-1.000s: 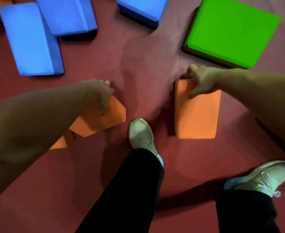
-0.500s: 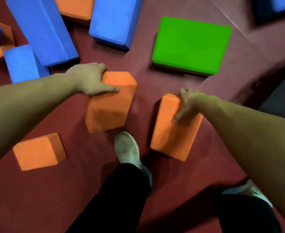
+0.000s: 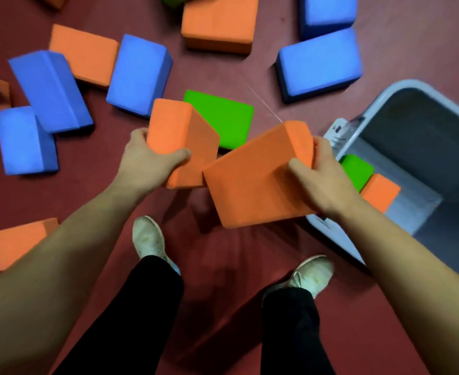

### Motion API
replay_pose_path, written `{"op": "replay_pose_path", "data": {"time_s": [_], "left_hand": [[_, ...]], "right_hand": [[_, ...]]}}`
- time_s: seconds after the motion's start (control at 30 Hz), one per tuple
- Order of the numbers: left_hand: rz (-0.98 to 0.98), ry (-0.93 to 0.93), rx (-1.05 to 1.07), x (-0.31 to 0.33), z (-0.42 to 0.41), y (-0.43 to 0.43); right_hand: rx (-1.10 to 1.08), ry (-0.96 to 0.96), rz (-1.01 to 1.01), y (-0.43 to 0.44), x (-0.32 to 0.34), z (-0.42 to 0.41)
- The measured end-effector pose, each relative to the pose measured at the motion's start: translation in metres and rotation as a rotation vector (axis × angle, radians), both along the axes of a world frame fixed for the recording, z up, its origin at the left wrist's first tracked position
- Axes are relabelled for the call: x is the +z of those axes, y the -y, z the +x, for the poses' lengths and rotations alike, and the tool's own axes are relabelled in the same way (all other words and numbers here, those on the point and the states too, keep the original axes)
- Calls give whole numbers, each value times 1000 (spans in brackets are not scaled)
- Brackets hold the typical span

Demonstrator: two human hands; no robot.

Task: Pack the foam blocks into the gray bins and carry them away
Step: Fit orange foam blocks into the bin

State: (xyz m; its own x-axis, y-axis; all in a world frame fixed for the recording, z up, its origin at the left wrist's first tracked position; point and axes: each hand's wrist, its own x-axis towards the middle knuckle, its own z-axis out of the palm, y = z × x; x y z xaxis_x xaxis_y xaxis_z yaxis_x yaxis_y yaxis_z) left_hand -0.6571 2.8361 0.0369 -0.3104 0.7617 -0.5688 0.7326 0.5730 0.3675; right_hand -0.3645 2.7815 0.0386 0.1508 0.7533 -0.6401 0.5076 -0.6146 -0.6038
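My left hand (image 3: 148,165) grips an orange foam block (image 3: 177,131) held above the red floor, thumb across its near face. My right hand (image 3: 323,175) grips a second, larger-looking orange foam block (image 3: 252,182), tilted, just left of the gray bin (image 3: 401,94). The two held blocks nearly touch at the middle. The bin stands at the right and holds a green block (image 3: 356,170) and an orange block (image 3: 379,192). A green block (image 3: 225,115) lies on the floor behind the held ones.
Several blue blocks (image 3: 139,71) and orange blocks (image 3: 219,21) are scattered over the red floor (image 3: 215,266) at the back and left. One orange block (image 3: 14,240) lies near my left forearm. My two feet in pale shoes (image 3: 148,239) stand below the hands.
Both hands have lifted their orange blocks off the floor and carried them to the right. The view has swung so the gray bin now shows at the right.
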Motion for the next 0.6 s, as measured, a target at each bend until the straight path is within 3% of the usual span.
{"op": "replay_pose_path", "data": {"time_s": [0.17,0.33,0.6], "left_hand": [[20,81,18,74,84,16],[94,213,-98,132,194,30],[179,378,-425,132,342,25]], "right_hand": [[-298,-52,14,28,71,84],[-503,-96,64,61,115,157],[-766,-190,125,105,116,265]]}}
